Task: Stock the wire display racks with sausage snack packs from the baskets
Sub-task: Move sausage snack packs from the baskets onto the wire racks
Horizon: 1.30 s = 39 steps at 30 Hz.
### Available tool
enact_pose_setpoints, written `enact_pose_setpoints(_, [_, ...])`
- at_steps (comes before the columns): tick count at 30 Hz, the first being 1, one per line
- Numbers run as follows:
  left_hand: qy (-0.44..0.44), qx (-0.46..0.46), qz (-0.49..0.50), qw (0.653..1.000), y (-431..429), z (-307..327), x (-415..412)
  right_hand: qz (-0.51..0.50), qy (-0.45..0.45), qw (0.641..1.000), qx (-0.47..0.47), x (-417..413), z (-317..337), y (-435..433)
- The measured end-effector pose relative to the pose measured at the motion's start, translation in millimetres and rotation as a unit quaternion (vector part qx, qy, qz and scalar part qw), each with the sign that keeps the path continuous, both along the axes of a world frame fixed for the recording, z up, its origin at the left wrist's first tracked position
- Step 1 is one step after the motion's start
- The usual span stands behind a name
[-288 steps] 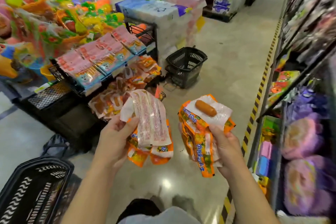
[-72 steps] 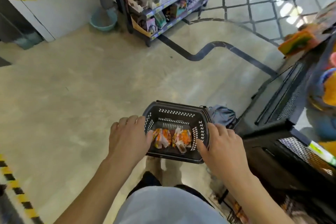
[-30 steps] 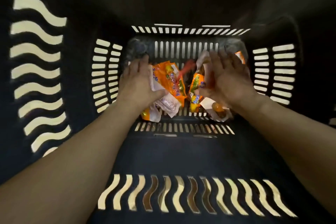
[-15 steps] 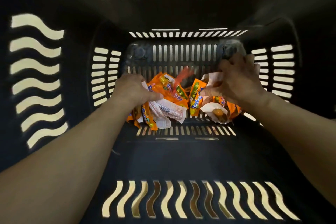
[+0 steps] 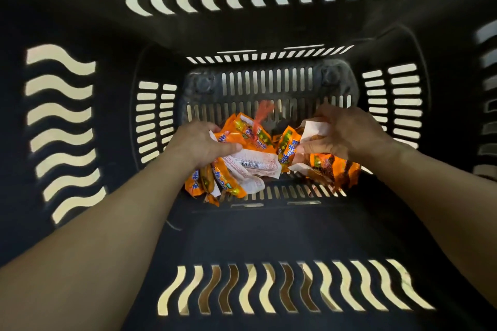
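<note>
I look straight down into a deep black plastic basket point(image 5: 80, 223) with slotted walls. At its bottom lie several orange and white sausage snack packs in two bunches. My left hand point(image 5: 199, 142) is closed around the left bunch of packs point(image 5: 247, 166), with a barcode side facing up. My right hand point(image 5: 347, 134) grips the right bunch of packs point(image 5: 287, 148) by a white pack edge. More orange packs point(image 5: 333, 169) hang under the right wrist. The display racks are out of view.
The basket's dark walls fill the whole view, with wavy cut-outs on the upper walls and straight slots point(image 5: 266, 83) across the floor. Both forearms reach down through the opening. Nothing outside the basket shows.
Both hands have closed tighter on their bunches and lifted them slightly off the basket floor over the last second. Earlier I stood over the basket on the shop floor, then bent into it.
</note>
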State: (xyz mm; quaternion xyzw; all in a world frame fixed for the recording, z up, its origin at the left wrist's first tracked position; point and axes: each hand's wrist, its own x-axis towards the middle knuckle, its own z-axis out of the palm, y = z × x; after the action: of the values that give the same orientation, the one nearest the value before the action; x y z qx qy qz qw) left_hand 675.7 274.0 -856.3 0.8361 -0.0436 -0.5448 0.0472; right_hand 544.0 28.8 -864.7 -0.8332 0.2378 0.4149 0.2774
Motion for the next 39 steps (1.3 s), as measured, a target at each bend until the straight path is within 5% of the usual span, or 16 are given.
enact_pose_setpoints(11, [-0.053,-0.045,0.074,0.995,-6.7,41.3,-3.1,-0.186,-0.051,0.981,-0.015,-17.8,25.0,-2.8])
enact_pose_setpoints(19, [-0.087,-0.12,0.23,0.962,-5.2,136.6,6.4,-0.408,-0.128,0.904,0.011,-23.5,119.1,-10.2])
enact_pose_setpoints(30, [-0.14,-0.221,0.363,0.894,-4.1,451.8,10.6,-0.564,-0.225,0.792,0.062,-24.4,430.2,2.8])
enact_pose_setpoints(39, [-0.199,-0.356,0.409,0.816,0.1,703.8,0.7,-0.575,-0.365,0.724,0.107,-25.1,688.1,0.9])
